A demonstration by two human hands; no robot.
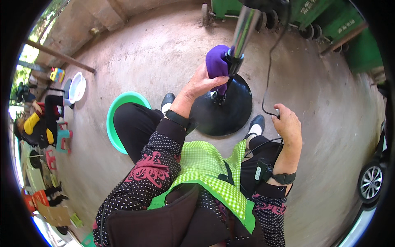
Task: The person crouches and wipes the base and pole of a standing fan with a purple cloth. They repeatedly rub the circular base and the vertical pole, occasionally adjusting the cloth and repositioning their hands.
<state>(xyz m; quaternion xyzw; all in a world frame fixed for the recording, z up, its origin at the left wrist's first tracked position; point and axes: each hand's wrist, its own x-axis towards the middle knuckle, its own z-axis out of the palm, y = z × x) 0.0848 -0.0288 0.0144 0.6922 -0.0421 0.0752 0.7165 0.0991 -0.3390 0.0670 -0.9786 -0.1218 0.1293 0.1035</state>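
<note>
In the head view my left hand (202, 81) presses a purple cloth (217, 63) around the pole of a pedestal stand, just at a black collar (235, 60). Above the collar runs a shiny metal tube (245, 31); the round black base (222, 114) rests on the floor between my feet. The top of the stand is cut off by the picture's upper edge. My right hand (287, 122) is out to the right of the base, its fingers bent around a thin black cable (266, 92) that hangs down from above.
A green basin (110, 123) stands beside my left knee. Green wheeled bins (311, 15) line the far right, and a car wheel (371, 182) is at the right edge. To the left are a white basin (77, 88), a stool (64, 141) and a seated person (37, 123).
</note>
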